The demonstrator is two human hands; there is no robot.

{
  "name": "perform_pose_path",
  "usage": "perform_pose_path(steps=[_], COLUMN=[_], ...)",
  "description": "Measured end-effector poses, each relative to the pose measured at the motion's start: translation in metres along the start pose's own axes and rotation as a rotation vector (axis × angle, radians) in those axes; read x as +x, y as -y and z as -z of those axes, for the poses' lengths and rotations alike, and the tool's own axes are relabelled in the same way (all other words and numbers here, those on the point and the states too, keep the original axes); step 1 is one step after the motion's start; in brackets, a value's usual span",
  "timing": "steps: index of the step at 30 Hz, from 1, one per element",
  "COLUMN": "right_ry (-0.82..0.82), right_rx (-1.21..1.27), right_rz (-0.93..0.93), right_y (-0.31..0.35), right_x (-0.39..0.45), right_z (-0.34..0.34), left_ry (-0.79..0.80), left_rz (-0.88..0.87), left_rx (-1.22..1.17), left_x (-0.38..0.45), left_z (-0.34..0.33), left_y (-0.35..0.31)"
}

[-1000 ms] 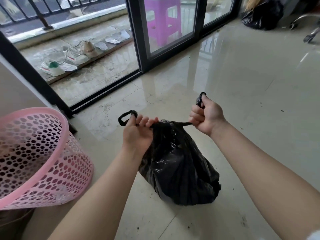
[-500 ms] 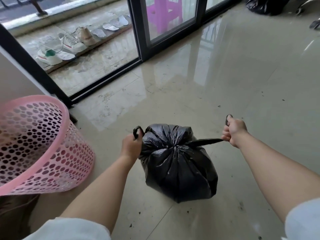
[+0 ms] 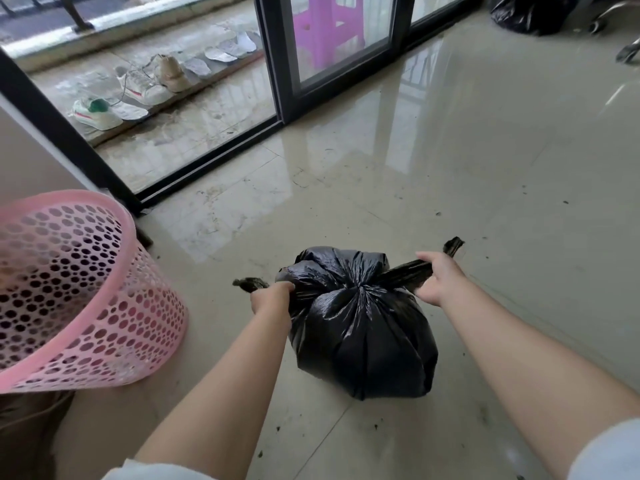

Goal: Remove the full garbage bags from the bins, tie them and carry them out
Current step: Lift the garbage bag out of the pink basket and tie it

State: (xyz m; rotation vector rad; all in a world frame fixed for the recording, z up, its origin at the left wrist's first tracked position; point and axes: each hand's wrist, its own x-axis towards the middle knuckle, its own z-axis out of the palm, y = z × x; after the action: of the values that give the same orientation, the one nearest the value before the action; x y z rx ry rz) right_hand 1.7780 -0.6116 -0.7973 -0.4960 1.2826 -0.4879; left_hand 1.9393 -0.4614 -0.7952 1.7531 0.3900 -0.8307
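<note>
A full black garbage bag (image 3: 363,334) sits on the glossy tile floor in front of me, its top gathered into a knot at the middle. My left hand (image 3: 272,297) is closed on the bag's left handle strip, whose end pokes out past my fist. On the other side my right hand (image 3: 438,278) grips the right handle strip, pulled out taut from the knot. A pink perforated bin (image 3: 79,306) stands at the left with no bag in it.
A second black bag (image 3: 530,12) lies at the far right near a chair base (image 3: 627,51). Sliding glass doors (image 3: 277,64) stand open onto a balcony with shoes (image 3: 142,84) and a purple stool (image 3: 329,26). Dirt specks dot the floor.
Both hands have pulled the handle strips apart and down, drawing the bag's mouth into a tight knot. The right hand has since come back in closer to the bag.
</note>
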Motion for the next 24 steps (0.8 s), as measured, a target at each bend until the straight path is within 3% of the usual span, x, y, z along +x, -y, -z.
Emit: perform_pose_path(steps=[3, 6, 9, 11, 15, 18, 21, 24], right_ry=[0.095, 0.131, 0.18, 0.222, 0.121, 0.09, 0.196, 0.261], right_rx=[-0.079, -0.05, 0.153, 0.25, 0.077, 0.006, -0.035, -0.1], right_rz=[0.017, 0.078, 0.132, 0.146, 0.152, 0.179, 0.205, 0.227], right_y=[-0.002, -0.006, 0.0, 0.007, 0.013, 0.005, 0.01, 0.026], right_x=[-0.004, -0.005, -0.011, -0.016, -0.015, -0.015, -0.017, -0.02], right_z=[-0.016, -0.028, -0.04, -0.047, -0.056, -0.06, -0.059, -0.052], left_ry=[0.113, 0.071, 0.276, 0.375, 0.321, 0.301, 0.474, 0.665], left_rz=[0.21, 0.105, 0.054, 0.049, 0.054, -0.075, -0.22, -0.236], left_rx=[-0.034, -0.134, -0.642, -0.831, -0.669, -0.492, -0.325, -0.232], left_x=[-0.005, -0.008, -0.009, -0.011, -0.009, -0.011, -0.016, -0.022], left_z=[0.004, 0.006, 0.002, -0.001, -0.001, 0.001, 0.003, 0.006], left_y=[0.014, 0.005, -0.013, -0.022, -0.025, -0.024, -0.025, -0.032])
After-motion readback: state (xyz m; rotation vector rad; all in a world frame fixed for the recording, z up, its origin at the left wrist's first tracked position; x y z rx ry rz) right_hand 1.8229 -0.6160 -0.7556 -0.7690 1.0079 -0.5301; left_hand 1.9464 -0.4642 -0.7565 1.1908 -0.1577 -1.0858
